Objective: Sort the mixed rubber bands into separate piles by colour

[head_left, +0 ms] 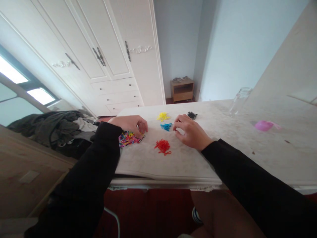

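Observation:
My left hand [131, 125] is over a heap of mixed-colour small elastic bands [129, 139] at the table's left end. Its fingers curl down toward the thumb; whatever is between them is too small to see. My right hand [190, 131] is just right of a small blue pile of bands [165, 126], thumb and forefinger bent into a near-closed pinch. I cannot make out anything held there. Behind the blue pile is a yellow pile [163, 116], and nearer to me a red pile [162, 146]. A black pile [192, 115] lies just beyond my right hand.
The bands lie on a pale table [188, 165]. Farther right are a clear glass [240, 101] and a pink balloon-like object [264, 125]. Dark clothes [56, 129] are heaped left of the table. A white wardrobe [111, 43] and a small wooden cabinet [182, 91] stand beyond.

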`<state>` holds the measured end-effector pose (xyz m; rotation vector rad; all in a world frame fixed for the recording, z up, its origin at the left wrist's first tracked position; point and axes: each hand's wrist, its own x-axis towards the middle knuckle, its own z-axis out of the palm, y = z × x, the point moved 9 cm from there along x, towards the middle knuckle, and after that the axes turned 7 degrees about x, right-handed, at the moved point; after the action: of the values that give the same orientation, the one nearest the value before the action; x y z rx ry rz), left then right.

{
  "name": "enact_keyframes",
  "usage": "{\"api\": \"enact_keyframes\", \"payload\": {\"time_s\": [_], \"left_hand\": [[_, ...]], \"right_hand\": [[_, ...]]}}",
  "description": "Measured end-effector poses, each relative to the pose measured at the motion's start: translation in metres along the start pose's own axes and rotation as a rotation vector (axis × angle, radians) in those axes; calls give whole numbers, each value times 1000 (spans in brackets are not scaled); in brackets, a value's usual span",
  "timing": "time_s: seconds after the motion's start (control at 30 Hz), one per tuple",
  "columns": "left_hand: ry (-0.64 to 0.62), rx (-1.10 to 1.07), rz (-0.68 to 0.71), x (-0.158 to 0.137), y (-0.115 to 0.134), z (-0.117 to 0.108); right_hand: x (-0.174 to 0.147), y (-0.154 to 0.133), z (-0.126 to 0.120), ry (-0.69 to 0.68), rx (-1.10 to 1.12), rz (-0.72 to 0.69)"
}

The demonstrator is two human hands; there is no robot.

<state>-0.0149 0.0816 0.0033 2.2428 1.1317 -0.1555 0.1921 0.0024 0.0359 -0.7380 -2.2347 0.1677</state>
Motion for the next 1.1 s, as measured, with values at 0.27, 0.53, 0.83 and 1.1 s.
{"api": "enact_keyframes", "payload": {"time_s": [0.27,0.53,0.83,1.1], "left_hand": [[2,-8,-4,-1,3,0],[89,-31,37,-1,19,-5],[38,-38,32,5,15,5],[163,-97,80,-1,22,-11]], "right_hand": [[-1,3,0,-3,-8,25],[-2,4,1,0,-11,29],[-2,3,2,-15,-8,26],[-2,2,4,-26,0,19]]}}
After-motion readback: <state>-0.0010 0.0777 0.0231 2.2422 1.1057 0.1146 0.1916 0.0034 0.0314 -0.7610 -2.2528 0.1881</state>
